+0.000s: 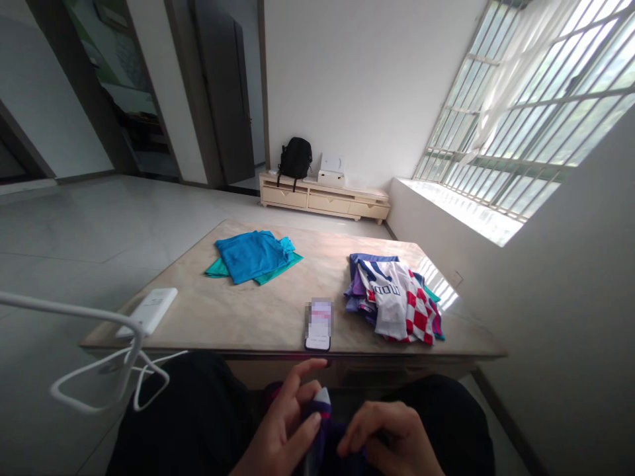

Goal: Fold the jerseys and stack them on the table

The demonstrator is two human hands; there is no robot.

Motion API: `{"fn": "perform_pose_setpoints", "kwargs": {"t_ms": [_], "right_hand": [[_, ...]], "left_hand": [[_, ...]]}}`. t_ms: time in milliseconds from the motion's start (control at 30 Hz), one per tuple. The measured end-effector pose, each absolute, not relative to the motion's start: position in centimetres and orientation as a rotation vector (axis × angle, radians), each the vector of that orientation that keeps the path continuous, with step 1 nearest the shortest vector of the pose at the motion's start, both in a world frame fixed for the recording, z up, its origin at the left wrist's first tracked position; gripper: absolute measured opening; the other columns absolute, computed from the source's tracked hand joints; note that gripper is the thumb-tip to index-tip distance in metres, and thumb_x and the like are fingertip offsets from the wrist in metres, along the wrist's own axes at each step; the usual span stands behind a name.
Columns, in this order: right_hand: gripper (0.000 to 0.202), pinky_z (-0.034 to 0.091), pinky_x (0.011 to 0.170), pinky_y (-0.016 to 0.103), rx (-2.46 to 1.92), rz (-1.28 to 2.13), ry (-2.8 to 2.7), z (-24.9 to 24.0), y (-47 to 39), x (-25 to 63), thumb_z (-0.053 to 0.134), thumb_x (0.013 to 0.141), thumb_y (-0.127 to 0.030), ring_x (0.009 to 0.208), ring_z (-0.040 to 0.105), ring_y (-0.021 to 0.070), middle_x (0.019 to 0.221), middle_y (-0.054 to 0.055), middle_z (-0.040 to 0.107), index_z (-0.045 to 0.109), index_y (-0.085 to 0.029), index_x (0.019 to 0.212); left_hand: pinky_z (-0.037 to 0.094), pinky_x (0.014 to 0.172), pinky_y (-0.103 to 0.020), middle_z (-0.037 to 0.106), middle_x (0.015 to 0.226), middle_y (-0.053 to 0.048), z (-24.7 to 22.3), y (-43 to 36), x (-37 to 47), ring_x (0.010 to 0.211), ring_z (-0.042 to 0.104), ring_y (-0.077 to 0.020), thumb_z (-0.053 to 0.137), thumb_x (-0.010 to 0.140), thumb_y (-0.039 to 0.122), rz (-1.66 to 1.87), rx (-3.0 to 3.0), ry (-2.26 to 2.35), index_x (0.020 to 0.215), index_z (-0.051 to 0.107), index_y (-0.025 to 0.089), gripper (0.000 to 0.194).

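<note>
Two clothes piles (255, 256) (397, 297), one phone (318, 323), one power bank (150, 309), one backpack (294, 158).

bare left hand (282, 423) and right hand (391, 436), no rings, watch or sleeves in view; black trousers (198, 416) cover both knees, loose and plain

We're in a home here, a bare living room: pale tiled floor (74, 225), a low TV cabinet (325, 198) against the white wall with a black backpack (295, 158) on it, barred window (536, 112), and folded clothes (255, 256) on the bench (248, 311).
</note>
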State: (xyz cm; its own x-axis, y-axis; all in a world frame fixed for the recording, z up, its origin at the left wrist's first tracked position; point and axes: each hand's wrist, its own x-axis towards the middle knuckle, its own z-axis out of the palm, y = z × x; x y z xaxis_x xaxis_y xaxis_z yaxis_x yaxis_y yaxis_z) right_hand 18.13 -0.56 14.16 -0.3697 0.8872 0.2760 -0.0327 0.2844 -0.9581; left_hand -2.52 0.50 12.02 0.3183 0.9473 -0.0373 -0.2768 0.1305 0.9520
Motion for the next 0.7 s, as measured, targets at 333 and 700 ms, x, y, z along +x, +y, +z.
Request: {"fn": "perform_pose_setpoints", "kwargs": {"t_ms": [333, 700], "right_hand": [[0.013, 0.05, 0.066, 0.023, -1.211, 1.085, -1.704, 15.0, -0.2, 17.1, 0.082, 0.073, -0.014, 0.069, 0.065, 0.0158, 0.073, -0.002, 0.071, 0.079, -0.024, 0.081], [0.027, 0.046, 0.062, 0.022, -1.204, 0.684, -2.067, 15.0, -0.5, 16.9, 0.061, 0.065, 0.002, 0.069, 0.063, 0.0156, 0.078, -0.001, 0.068, 0.065, -0.023, 0.074]], "left_hand": [[0.051, 0.092, -0.031, 0.075, 0.103, -0.003, 14.4, 0.8, -3.8, 0.091, 0.069, -0.0237, 0.063, 0.088, 0.026, 0.673, 1.708, 0.904, 0.16, 0.016, 0.033, 0.086], [0.054, 0.091, -0.035, 0.072, 0.128, -0.006, 17.5, 0.4, -3.5, 0.107, 0.072, -0.0317, 0.067, 0.085, 0.017, 0.627, 1.731, 0.841, 0.153, 0.036, 0.038, 0.078]]}}
